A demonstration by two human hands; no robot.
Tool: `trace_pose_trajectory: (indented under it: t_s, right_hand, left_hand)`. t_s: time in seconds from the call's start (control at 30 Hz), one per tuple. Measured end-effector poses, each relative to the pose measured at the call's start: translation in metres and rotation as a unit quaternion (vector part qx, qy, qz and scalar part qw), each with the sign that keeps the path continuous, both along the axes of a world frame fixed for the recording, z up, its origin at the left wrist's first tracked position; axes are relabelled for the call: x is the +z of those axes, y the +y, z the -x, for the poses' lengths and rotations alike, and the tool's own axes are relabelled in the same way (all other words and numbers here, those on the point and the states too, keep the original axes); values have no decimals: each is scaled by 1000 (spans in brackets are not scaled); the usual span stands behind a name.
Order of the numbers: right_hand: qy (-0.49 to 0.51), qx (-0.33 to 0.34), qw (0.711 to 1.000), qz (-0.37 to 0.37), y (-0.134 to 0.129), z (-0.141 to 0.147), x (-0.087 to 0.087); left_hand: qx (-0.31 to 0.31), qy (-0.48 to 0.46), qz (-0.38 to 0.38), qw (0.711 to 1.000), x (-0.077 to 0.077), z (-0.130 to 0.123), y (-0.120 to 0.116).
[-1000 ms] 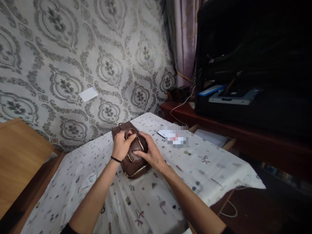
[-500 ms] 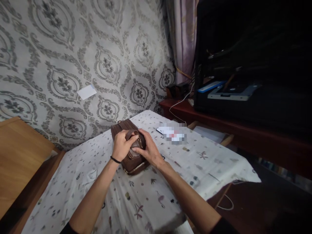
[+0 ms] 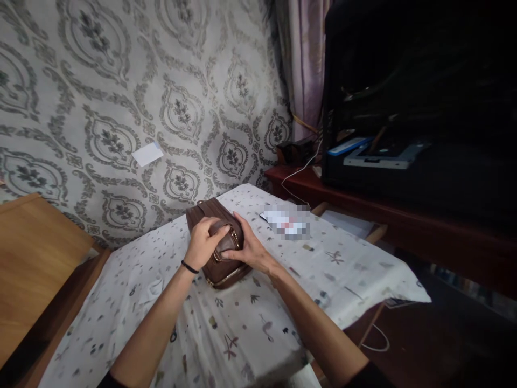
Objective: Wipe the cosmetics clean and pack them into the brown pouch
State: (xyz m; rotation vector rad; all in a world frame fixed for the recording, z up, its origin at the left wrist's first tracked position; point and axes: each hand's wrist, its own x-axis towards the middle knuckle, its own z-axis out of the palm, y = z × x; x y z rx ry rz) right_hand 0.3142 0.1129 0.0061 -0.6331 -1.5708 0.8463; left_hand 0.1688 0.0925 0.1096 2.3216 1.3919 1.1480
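Observation:
A brown handbag [image 3: 224, 268] with gold-coloured zips lies on the patterned tablecloth. My left hand [image 3: 201, 243], with a black band at the wrist, grips the bag's small front pocket [image 3: 227, 243] from the left, thumb across its upper edge. From the right, my right hand [image 3: 255, 252] holds the same part, its thumb pressed on the pocket and its fingers along the bag's side. A zip on the pocket shows between the hands. Some fingertips are hidden behind the leather, and I cannot see inside the bag.
A phone [image 3: 283, 221], partly blurred out, lies right of the bag on the white tablecloth [image 3: 339, 269]. Left is a wooden panel [image 3: 40, 258]. At the right stands a large dark screen [image 3: 424, 81] on a reddish shelf [image 3: 299, 178], with a white cable [image 3: 297, 173] hanging down.
Both hands keep hold of the bag, with the right hand's fingers slightly shifted. The whole view has moved a little.

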Motion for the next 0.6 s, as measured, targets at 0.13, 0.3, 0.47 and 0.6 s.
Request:
trace_pose_trajectory:
  t_s: [0.13,0.3,0.47,0.6]
  right_hand:
    - [-9,18,1000,1,-1,-2,-1]
    - [-37,-9,999,-8,0,-2,-3]
    - [-59,-35,997,-20,2,0,-5]
    - [-67,-34,997,-25,1,0,-5]
  left_hand:
    - [-2,5,-9,1000,8,18,-7]
    - [4,49,37,998,16,39,-16]
    - [18,71,21,997,14,41,-21]
    - [45,48,15,998,7,40,-21]
